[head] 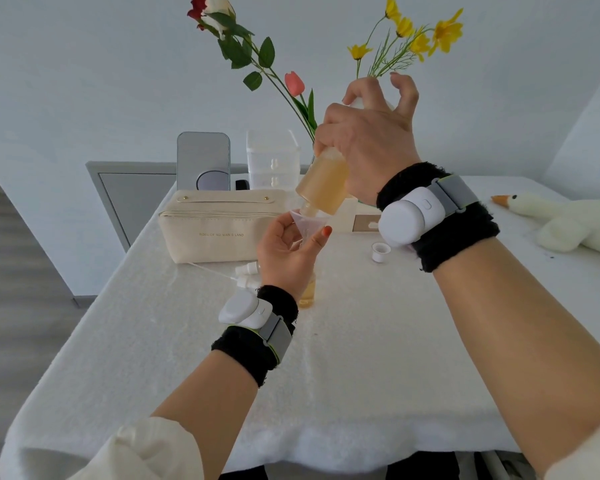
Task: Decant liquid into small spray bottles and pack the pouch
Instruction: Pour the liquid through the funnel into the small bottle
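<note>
Right hand [368,147] wraps round large amber bottle [324,183]. Bottle tipped mouth-down, long axis slanting down and left from that hand toward left hand [288,254]. Left hand just below, fingers and thumb pinching clear funnel [309,225]; bottle mouth sits in funnel cup. Small spray bottle [307,294] upright on desk [361,358], directly under left hand, part-filled amber. Pour likely under way; mouth must stay over funnel. Pouch [219,230] beyond left hand.
</note>
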